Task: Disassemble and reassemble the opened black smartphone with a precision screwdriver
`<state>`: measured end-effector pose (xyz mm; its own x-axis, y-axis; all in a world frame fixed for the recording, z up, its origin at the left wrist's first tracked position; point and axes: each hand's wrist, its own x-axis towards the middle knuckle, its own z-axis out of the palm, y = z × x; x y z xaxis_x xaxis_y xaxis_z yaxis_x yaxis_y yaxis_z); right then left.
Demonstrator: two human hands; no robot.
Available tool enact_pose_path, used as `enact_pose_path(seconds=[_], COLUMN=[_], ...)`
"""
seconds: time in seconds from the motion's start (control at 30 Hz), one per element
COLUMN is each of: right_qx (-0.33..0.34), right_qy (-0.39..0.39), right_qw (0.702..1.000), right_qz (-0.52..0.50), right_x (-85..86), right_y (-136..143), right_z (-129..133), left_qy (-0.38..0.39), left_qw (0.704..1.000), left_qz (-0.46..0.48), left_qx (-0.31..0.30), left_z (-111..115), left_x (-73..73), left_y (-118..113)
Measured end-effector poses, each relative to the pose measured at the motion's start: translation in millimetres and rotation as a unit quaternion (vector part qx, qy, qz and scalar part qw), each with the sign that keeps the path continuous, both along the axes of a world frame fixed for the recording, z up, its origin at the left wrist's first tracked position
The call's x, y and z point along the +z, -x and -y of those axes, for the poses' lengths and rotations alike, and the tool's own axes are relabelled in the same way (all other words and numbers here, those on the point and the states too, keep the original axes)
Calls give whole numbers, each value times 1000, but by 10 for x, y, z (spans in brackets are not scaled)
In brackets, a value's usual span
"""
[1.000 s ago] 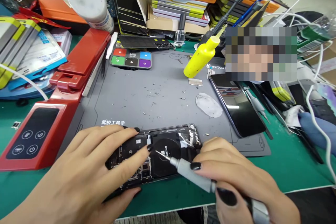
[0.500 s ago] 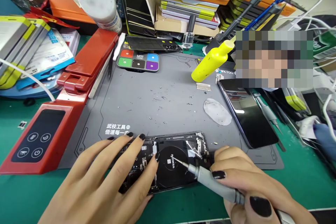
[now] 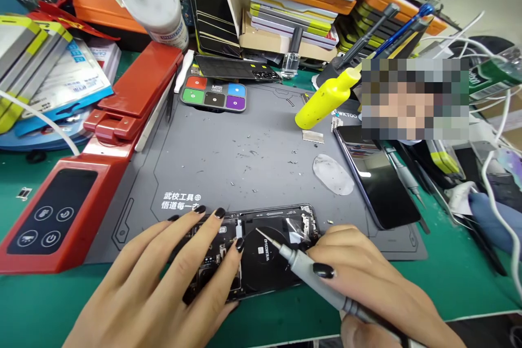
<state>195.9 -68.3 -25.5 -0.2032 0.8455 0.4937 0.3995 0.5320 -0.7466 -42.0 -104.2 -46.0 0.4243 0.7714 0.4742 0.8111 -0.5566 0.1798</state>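
Note:
An opened phone (image 3: 265, 274) lies at the near edge of the grey mat, its inner parts and round black coil facing up. My left hand (image 3: 163, 283) spreads over its left part and steadies it, fingertips along the far side and the thumb low by the near side. In my right hand (image 3: 379, 283) is a grey precision screwdriver (image 3: 318, 280), gripped between the fingers and slanting down to the left. Its thin tip is over the coil; whether it touches cannot be told. The phone's left end is hidden under my left hand.
A red device (image 3: 57, 212) with a touch panel stands left on the mat (image 3: 220, 163). To the right lie a dark phone (image 3: 379, 179), a clear oval piece (image 3: 333, 174) and a yellow bottle (image 3: 326, 100). Boxes (image 3: 293, 5) are stacked behind. A person's blurred-out face shows at right.
My right hand and the screwdriver have shifted left, the tip moving slightly up and left over the coil. The right thumb is lower. My left hand stays on the phone.

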Motion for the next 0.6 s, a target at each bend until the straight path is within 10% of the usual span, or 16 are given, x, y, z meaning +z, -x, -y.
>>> enact_pose_path(seconds=[0.6], right_qx=[-20], right_qy=[-31], right_qw=[998], right_qz=[-42], right_x=[-17], right_y=[-40], right_z=[5], left_qy=[3], left_qw=[1000], left_qz=[10], left_qx=[-12], left_z=[40], left_x=[-96], left_y=[63])
